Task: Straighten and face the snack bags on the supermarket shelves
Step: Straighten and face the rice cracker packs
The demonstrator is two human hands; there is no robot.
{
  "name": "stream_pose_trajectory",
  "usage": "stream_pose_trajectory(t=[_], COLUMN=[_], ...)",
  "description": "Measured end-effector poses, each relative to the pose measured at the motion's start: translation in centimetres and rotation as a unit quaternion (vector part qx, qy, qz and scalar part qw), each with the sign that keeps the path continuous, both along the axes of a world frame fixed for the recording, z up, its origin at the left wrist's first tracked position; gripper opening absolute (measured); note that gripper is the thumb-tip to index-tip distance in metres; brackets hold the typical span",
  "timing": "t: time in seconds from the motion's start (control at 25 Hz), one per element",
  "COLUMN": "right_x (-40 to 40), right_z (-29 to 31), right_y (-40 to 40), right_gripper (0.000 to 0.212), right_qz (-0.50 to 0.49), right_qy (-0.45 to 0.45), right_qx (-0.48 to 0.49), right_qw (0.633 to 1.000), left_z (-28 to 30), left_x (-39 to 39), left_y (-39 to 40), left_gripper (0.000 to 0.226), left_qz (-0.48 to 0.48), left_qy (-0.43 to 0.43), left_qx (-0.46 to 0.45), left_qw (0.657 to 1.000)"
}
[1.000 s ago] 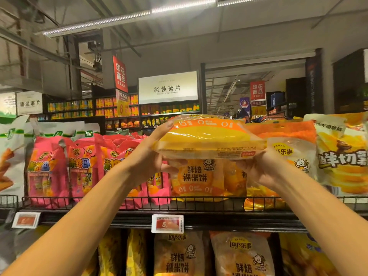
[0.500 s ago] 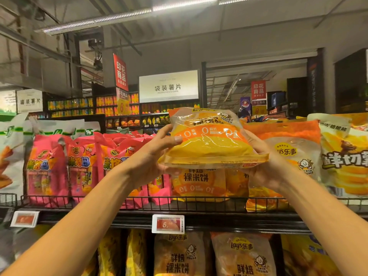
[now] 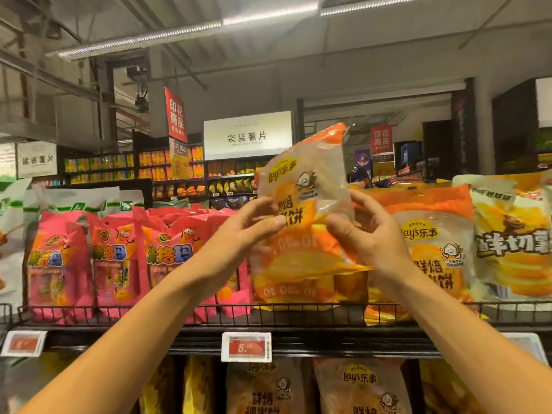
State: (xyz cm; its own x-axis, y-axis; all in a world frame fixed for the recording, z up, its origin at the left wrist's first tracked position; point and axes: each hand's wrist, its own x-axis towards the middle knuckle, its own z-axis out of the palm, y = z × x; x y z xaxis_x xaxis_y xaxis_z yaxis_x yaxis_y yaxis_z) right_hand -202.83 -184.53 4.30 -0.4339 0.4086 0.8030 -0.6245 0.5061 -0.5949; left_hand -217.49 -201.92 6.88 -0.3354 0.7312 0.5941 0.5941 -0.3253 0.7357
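Grip: left hand (image 3: pixel 239 234) and right hand (image 3: pixel 370 234), both pinching the one Lay's rice-cracker bag (image 3: pixel 304 216) at mid-height, thumbs on the printed face, fingers behind.

Position: bag lifted clear above the wire front rail (image 3: pixel 268 312) of the upper shelf (image 3: pixel 298 333), roughly at the middle of its front edge; top seam tilted to the right, logo facing out.

Step in hand, as judged: facing of a single bag, print turned to the aisle, not yet seated.

Next move, as judged: squaring the tilt, then lowering behind the rail, in front of the matching orange bags (image 3: pixel 301 288).

Materials: glossy crinkled film, orange and yellow, pillow-shaped, soft and air-filled; likely to slump unless leaned on neighbours.

Neighbours: pink snack bags (image 3: pixel 113 258) toward the left end, a larger Lay's bag (image 3: pixel 433 243) just beside on the right; price tag (image 3: pixel 246 347) on the shelf edge.
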Motion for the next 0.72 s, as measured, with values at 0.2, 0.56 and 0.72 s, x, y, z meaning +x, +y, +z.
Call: stream_pose_trajectory(t=[0.2, 0.56, 0.72], right_x=[-1.3, -2.5, -2.8], right_z=[-1.0, -1.9, -1.8], right_y=[-1.8, -2.3, -0.2], right_gripper=[0.056, 0.043, 0.042], right_qz=[-0.023, 0.013, -0.037], right_qy=[-0.056, -0.072, -0.074], right_qx=[0.130, 0.176, 0.094], right_qw=[0.990, 0.982, 0.992], left_z=[0.0, -0.8, -1.4], left_x=[1.9, 0.1, -1.8], left_y=[-0.2, 0.3, -0.2], left_gripper=[0.097, 0.057, 0.045], left_qz=[-0.141, -0.082, -0.113], left_qy=[-0.085, -0.088, -0.177], left_qx=[-0.065, 0.025, 0.039], left_qw=[0.984, 0.992, 0.977])
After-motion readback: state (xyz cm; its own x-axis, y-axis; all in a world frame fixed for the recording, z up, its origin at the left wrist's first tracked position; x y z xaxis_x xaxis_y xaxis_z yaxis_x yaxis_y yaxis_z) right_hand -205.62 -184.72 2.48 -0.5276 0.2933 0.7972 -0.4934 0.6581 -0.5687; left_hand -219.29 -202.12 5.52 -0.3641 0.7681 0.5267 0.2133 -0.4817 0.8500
